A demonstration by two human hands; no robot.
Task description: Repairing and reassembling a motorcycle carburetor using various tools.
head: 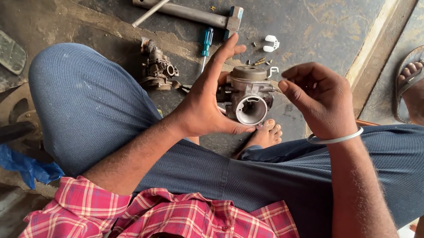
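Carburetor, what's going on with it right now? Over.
Left hand cradles grey carburetor above the knees. Right hand pinches at its top right side. Nothing in the way; screwdriver lies on floor beyond.

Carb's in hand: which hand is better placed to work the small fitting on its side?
Right, probably. The left hand cradles the carburetor and is occupied; the right hand is free, its pinched fingertips right beside the carburetor's side fitting.

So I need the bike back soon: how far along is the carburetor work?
Done: the carburetor is off and in the left hand. In hand: the right hand pinches at something tiny by its top. Left: screws, a white clip and a second part lie loose on the floor.
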